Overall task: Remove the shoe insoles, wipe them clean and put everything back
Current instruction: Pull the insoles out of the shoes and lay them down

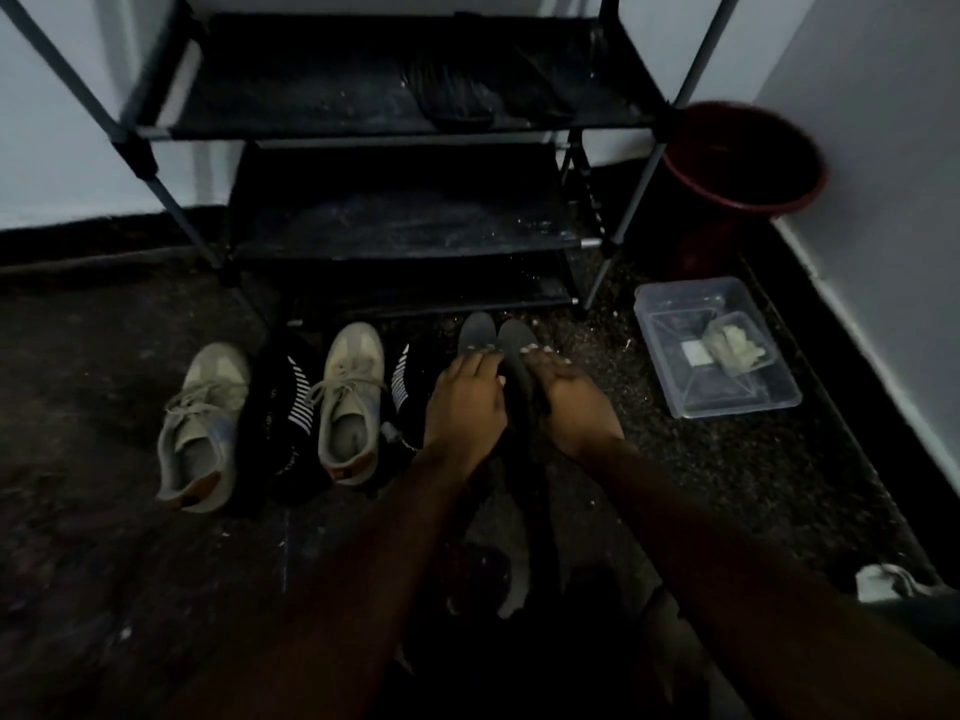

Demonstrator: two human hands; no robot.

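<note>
Two dark grey insoles lie side by side, toes pointing at the rack: the left insole and the right insole. My left hand holds the left one, fingers laid over its top and thumb at its inner edge. My right hand holds the right one the same way. The insoles' heel ends are hidden under my hands. A pair of beige sneakers and two black shoes with white stripes stand in a row to the left.
A black shoe rack stands right behind the shoes. A clear plastic tub holding a crumpled cloth sits on the floor at the right, with a red bucket in the corner behind it. A pale cloth lies at the lower right.
</note>
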